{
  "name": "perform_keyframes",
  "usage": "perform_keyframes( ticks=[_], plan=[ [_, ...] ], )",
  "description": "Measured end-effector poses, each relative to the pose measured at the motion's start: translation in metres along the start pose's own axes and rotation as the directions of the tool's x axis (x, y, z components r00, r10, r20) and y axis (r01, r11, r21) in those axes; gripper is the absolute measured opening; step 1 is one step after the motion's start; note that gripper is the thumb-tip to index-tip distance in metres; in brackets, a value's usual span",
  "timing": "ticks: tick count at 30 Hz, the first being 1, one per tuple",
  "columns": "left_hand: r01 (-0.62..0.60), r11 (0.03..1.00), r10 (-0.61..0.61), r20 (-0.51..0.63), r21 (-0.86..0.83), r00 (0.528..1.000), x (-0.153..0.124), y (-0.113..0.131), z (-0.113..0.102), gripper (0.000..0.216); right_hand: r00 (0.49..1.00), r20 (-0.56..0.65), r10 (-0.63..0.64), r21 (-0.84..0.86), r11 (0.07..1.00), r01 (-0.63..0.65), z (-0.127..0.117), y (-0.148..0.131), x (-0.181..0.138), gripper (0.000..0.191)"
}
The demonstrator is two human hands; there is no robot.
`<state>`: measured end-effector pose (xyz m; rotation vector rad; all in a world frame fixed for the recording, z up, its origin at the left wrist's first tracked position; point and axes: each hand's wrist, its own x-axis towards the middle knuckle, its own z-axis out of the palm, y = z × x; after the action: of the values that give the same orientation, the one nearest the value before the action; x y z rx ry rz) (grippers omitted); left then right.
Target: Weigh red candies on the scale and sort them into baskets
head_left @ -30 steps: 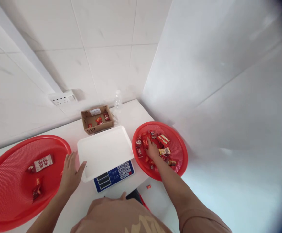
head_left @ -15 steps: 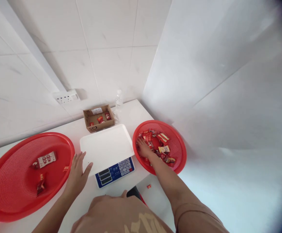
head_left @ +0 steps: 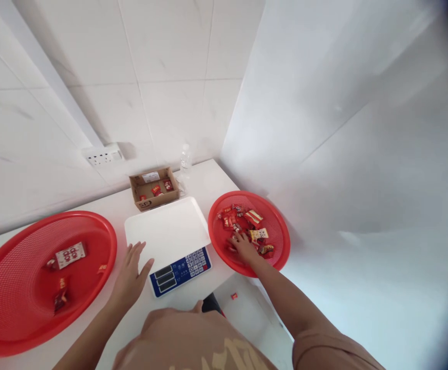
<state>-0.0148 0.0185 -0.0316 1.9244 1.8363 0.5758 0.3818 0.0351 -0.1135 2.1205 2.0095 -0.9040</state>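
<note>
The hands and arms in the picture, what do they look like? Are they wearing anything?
Both the left hand and the right hand are bare, with no gloves to be seen. A short brown sleeve covers the top of the right arm. It matches the brown shirt, which has a pale yellowish marking. No left sleeve shows.

That right-hand round red mesh basket (head_left: 276, 226) is glossy plastic, its small red packets (head_left: 228, 221) shiny; the brown rectangular box (head_left: 162, 199) is matt cardboard, the flat white tray (head_left: 166, 228) smooth, probably plastic from here.
</note>
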Motion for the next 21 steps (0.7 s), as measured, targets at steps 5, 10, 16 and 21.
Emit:
perform_keyframes(
  ticks=[5,10,16,21],
  plan=[
    [-0.042,0.999,0.043,0.031,-0.008,0.999,0.001,0.009,0.003,0.051,0.970,-0.222,0.099,0.326,0.945,-0.022,-0.003,-0.002,0.019,0.041],
    [-0.053,0.997,0.056,0.085,-0.047,0.995,-0.005,0.010,0.004,0.051,0.879,-0.341,0.332,0.547,0.831,-0.102,-0.014,-0.001,0.024,0.053],
    [0.020,0.986,0.007,0.164,-0.168,0.986,-0.007,0.018,0.002,0.046,0.897,-0.273,0.349,0.787,0.617,-0.001,-0.046,-0.026,0.002,0.052],
    [0.222,0.847,-0.048,0.346,-0.483,0.937,0.004,0.058,0.003,0.049,0.992,-0.108,0.057,0.964,0.252,0.091,-0.059,-0.101,-0.020,0.045]
  ],
)
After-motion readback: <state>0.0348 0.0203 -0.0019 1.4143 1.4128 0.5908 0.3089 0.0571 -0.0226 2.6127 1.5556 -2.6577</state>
